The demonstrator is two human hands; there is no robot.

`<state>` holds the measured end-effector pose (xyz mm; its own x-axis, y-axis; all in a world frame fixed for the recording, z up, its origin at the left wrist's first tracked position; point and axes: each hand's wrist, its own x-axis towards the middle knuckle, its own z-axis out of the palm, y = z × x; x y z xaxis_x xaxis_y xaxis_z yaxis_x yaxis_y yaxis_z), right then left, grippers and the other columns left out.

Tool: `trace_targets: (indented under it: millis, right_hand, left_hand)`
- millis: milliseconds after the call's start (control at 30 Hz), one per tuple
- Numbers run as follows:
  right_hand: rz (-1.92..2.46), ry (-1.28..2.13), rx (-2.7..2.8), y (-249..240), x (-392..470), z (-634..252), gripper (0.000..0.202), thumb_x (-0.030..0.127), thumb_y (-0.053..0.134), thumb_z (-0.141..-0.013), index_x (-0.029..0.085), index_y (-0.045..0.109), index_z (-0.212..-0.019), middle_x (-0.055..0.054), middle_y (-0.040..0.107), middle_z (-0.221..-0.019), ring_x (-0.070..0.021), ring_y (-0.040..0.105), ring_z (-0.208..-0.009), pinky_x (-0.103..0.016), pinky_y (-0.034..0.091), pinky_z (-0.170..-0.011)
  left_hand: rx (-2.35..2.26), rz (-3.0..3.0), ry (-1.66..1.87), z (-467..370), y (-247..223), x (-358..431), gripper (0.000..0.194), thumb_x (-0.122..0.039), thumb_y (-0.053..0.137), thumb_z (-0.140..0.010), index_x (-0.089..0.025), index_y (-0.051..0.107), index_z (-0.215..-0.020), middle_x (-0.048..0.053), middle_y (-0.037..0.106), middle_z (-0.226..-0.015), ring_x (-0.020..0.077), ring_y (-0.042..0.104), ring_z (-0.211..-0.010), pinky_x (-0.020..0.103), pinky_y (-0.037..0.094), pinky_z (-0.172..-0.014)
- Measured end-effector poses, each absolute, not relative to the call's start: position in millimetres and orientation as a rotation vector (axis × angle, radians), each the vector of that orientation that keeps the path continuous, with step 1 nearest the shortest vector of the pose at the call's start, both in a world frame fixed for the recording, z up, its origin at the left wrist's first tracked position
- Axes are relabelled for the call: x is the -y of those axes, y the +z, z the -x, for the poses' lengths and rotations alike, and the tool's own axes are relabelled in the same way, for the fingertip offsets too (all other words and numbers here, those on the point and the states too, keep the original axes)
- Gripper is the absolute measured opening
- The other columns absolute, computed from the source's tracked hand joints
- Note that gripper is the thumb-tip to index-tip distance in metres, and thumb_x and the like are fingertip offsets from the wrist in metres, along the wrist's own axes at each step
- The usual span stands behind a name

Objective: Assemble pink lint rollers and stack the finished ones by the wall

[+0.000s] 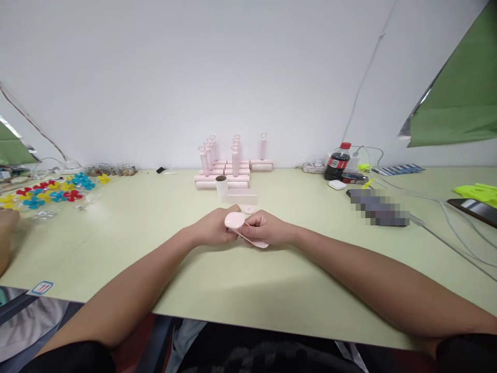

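Both hands meet over the middle of the table. My left hand [217, 227] is closed around a pink plastic part [234, 220] whose rounded end faces up. With thumb and fingers, my right hand [265, 228] pinches the flat pink piece that slants down to the right from it. Whether these are one part or two I cannot tell. Just beyond the hands lie a small rounded pink piece [249, 209] and a pale pink cover [243, 196]. A white roll [221, 187] stands upright beside the cover.
Pink rollers [222, 184] with upright heart-topped handles stand by the wall. A cola bottle [337, 161], white case [337, 184], cables and a blurred dark device [380, 208] are at right. Colourful flower-shaped pieces [58, 196] lie at left, near another person's hand [8, 220].
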<state>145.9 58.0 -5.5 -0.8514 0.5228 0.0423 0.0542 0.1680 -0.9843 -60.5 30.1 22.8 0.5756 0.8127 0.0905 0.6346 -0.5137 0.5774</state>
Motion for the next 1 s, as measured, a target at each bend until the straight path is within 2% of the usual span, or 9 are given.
trace_targets:
  millis: [100,200,367,500,567,667,733,867,1000]
  right_hand:
    - [0.636,1.507,2.120,-2.0,-52.1,-143.2,0.045,0.052,0.070,-0.079,0.017,0.050,-0.060,0.008,0.038,-0.050,-0.0063,0.032,-0.046,-0.023,0.021,-0.045]
    - [0.751,1.314,2.085,-0.3,-49.6,-140.2,0.045,0.052,0.069,-0.078,0.019,0.044,-0.059,0.008,0.035,-0.052,-0.0070,0.031,-0.049,-0.023,0.022,-0.047]
    - [1.192,0.986,2.165,-2.0,-52.3,-138.8,0.046,0.051,0.061,-0.080,0.019,0.039,-0.055,0.006,0.033,-0.055,-0.0080,0.029,-0.050,-0.024,0.020,-0.047]
    - [1.249,0.980,2.084,1.9,-64.3,-142.4,0.039,0.048,0.063,-0.076,0.019,0.048,-0.057,0.004,0.043,-0.055,-0.0090,0.037,-0.050,-0.024,0.026,-0.045]
    - [1.205,1.006,1.981,7.4,-75.2,-147.0,0.034,0.048,0.055,-0.081,0.017,0.058,-0.067,0.000,0.056,-0.063,-0.0116,0.048,-0.054,-0.024,0.035,-0.047]
    - [1.197,0.922,1.896,12.3,-89.2,-156.3,0.042,0.040,0.033,-0.092,0.014,0.066,-0.093,-0.009,0.070,-0.086,-0.0176,0.064,-0.072,-0.030,0.051,-0.064]
    - [1.209,0.830,1.929,8.5,-90.3,-160.2,0.038,0.034,0.037,-0.090,0.013,0.068,-0.098,-0.013,0.071,-0.099,-0.0232,0.067,-0.089,-0.038,0.052,-0.082]
    - [1.092,0.699,2.196,-11.3,-71.3,-150.1,0.041,0.034,0.057,-0.082,0.013,0.068,-0.115,-0.017,0.065,-0.126,-0.0327,0.053,-0.124,-0.046,0.032,-0.111]
    - [0.919,0.349,2.727,-22.1,-54.4,-127.7,0.076,0.057,0.043,-0.091,0.006,0.038,-0.148,-0.021,0.034,-0.155,-0.0396,0.024,-0.145,-0.054,0.019,-0.117]
  left_hand:
    - [-1.282,-2.271,0.408,67.6,23.0,-37.3,0.027,-0.029,0.066,-0.068,-0.020,0.040,-0.070,-0.004,0.047,-0.064,0.0098,0.039,-0.056,0.023,0.027,-0.049]
    - [-1.391,-2.140,0.599,81.8,30.2,-45.3,0.036,-0.035,0.068,-0.069,-0.019,0.036,-0.065,-0.005,0.039,-0.061,0.0079,0.034,-0.054,0.022,0.025,-0.049]
    - [-1.241,-1.945,0.628,92.8,47.6,-42.5,0.027,-0.047,0.060,-0.082,-0.020,0.057,-0.087,-0.005,0.043,-0.059,0.0087,0.039,-0.050,0.022,0.029,-0.046]
    - [-1.084,-2.104,0.423,88.8,47.6,-37.9,0.025,-0.042,0.067,-0.079,-0.018,0.065,-0.086,-0.004,0.046,-0.064,0.0084,0.038,-0.057,0.022,0.031,-0.052]
    - [-1.124,-2.123,0.453,89.3,44.8,-39.7,0.023,-0.041,0.065,-0.080,-0.018,0.063,-0.082,-0.003,0.047,-0.065,0.0088,0.038,-0.058,0.022,0.031,-0.054]
    - [-1.250,-2.118,0.613,93.5,41.4,-46.2,0.024,-0.041,0.063,-0.080,-0.018,0.060,-0.080,-0.003,0.047,-0.067,0.0096,0.040,-0.059,0.023,0.032,-0.055]
    - [-1.330,-2.119,0.701,95.9,39.1,-51.3,0.026,-0.044,0.062,-0.080,-0.018,0.059,-0.078,-0.003,0.045,-0.066,0.0098,0.039,-0.058,0.023,0.031,-0.055]
    - [-1.390,-2.187,0.669,95.6,31.4,-60.5,0.028,-0.046,0.058,-0.081,-0.018,0.060,-0.077,-0.003,0.048,-0.066,0.0107,0.041,-0.059,0.024,0.032,-0.055]
    - [-1.457,-2.331,0.518,92.4,24.4,-67.8,0.026,-0.042,0.053,-0.081,-0.018,0.063,-0.080,-0.001,0.058,-0.070,0.0133,0.048,-0.063,0.024,0.037,-0.059]
